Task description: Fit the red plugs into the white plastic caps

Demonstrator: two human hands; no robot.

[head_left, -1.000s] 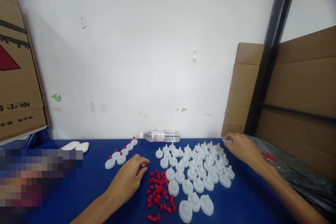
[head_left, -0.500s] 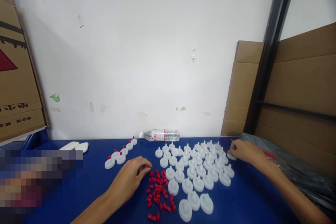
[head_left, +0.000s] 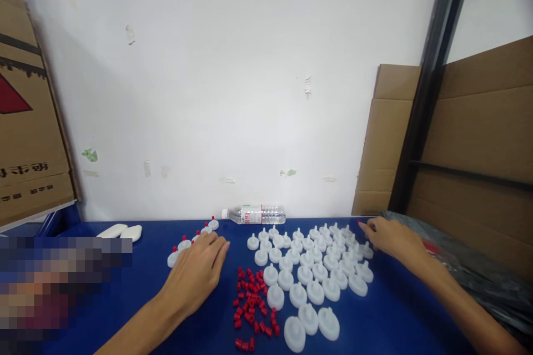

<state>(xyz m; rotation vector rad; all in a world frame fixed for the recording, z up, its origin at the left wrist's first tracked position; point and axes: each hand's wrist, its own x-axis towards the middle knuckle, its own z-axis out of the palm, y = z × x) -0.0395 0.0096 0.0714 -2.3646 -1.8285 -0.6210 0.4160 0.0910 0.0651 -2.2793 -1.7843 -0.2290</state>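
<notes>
Clear plastic bottle lies sideways; left of it, on my feed, the left hand covers some red-tipped white lids, fingers close together, any grip hidden. Right of it, the right hand has its fingertips at a small red cap; clamped or not, I cannot tell. Loose red caps and bare-nozzled white lids spread before the bottle.

Left hand shifted left, white lid released

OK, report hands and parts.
Left hand partly blocking view of red-tipped round white plastic caps. Right hand at one small red plastic cap; contact unclear.
</notes>
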